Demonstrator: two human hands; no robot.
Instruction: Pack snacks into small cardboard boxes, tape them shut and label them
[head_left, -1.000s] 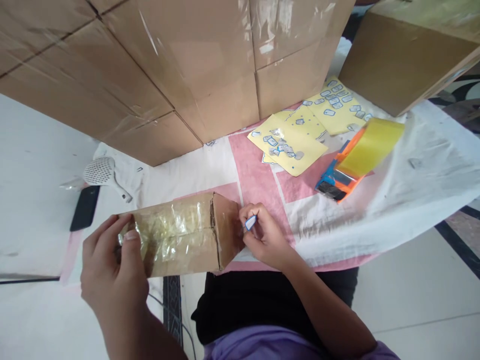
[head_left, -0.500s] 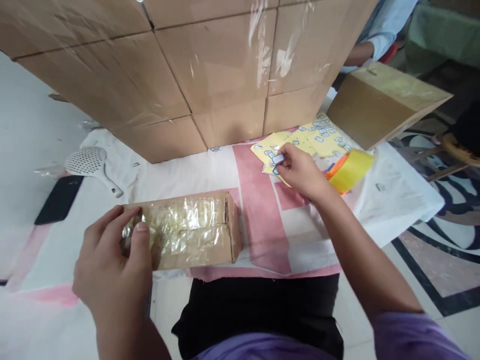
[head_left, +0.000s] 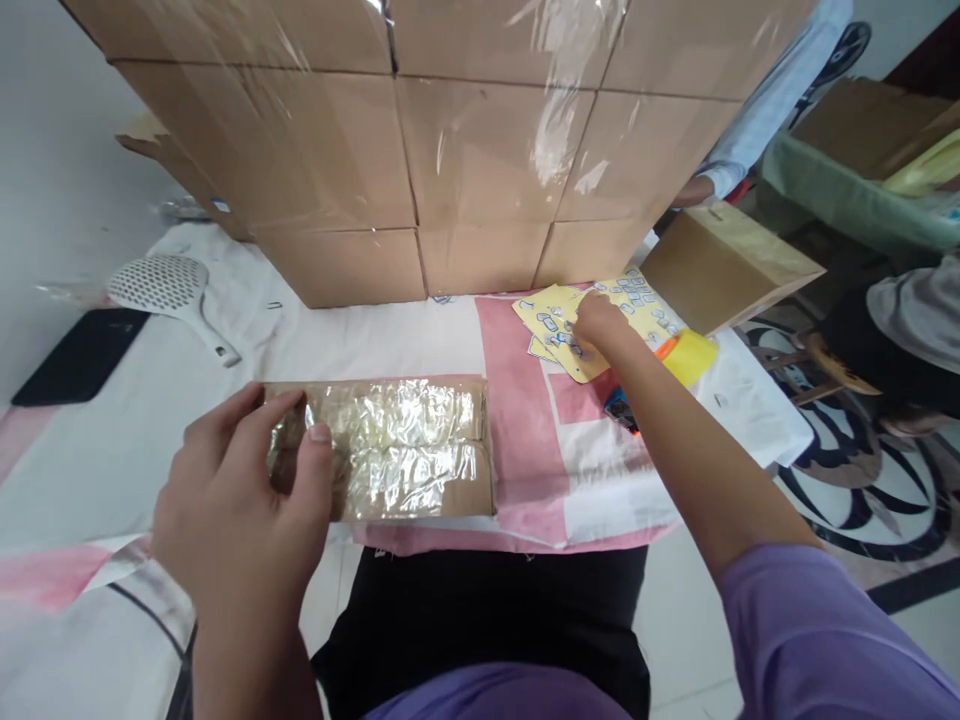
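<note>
A small cardboard box (head_left: 405, 450) sealed with shiny clear tape lies on the white and pink cloth (head_left: 420, 340) in front of me. My left hand (head_left: 247, 500) grips its left end, thumb on top and fingers curled over the far edge. My right hand (head_left: 600, 322) is stretched out to the yellow sticker sheets (head_left: 559, 320) at the right, its fingers bent down onto the small blue-edged labels. Whether a label sits between those fingers is hidden.
A wall of taped cardboard cartons (head_left: 450, 140) stands close behind. An orange tape dispenser with a yellow roll (head_left: 686, 357) lies by the sheets, another box (head_left: 720, 265) beyond. A white slotted scoop (head_left: 161, 287) and black phone (head_left: 79, 357) lie left. Another person's sleeve (head_left: 757, 120) shows at the back right.
My right hand left the box's right end carrying a small label and reached out to the yellow sheets. The left hand kept its hold while the view tilted up.
</note>
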